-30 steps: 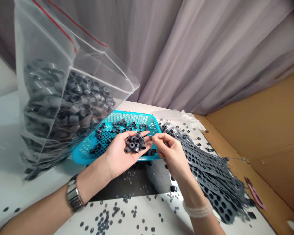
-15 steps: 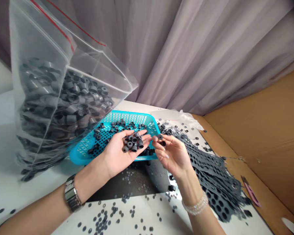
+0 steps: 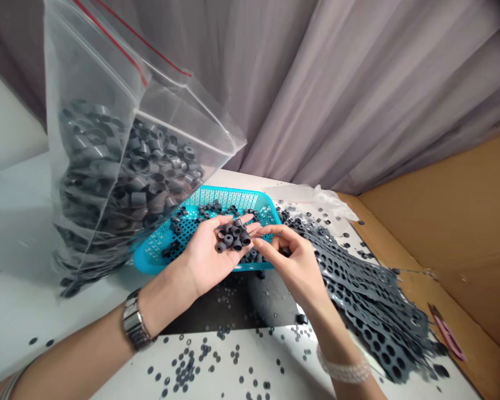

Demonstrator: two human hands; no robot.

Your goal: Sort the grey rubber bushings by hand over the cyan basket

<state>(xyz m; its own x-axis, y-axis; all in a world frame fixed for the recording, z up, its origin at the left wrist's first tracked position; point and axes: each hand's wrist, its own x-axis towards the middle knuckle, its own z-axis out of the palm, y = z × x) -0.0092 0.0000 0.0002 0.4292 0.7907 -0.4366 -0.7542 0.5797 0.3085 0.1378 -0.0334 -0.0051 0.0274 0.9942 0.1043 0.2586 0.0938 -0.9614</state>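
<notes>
My left hand (image 3: 210, 253) lies palm up, its fingers stretched out, with a small heap of dark grey rubber caps (image 3: 233, 236) resting on the palm. Close to those fingertips, my right hand (image 3: 294, 253) is turned back-side up with thumb and forefinger nearly together. What its fingertips hold, if anything, I cannot make out. Something dark shows in the curl behind the thumb. Both hands are above the near side of a turquoise plastic basket (image 3: 212, 191), which has more caps scattered inside.
A clear zip bag (image 3: 141, 166) full of grey caps leans over the basket's left side. Perforated dark rubber sheets (image 3: 366, 300) pile up on the right. Small black discs (image 3: 187, 366) litter the white table. Pink-handled snips (image 3: 450, 336) lie on cardboard (image 3: 450, 222) at far right.
My right hand has rolled over from showing its palm to showing its back. The cap seen at its fingertips is no longer visible there. The whole view has shifted slightly.
</notes>
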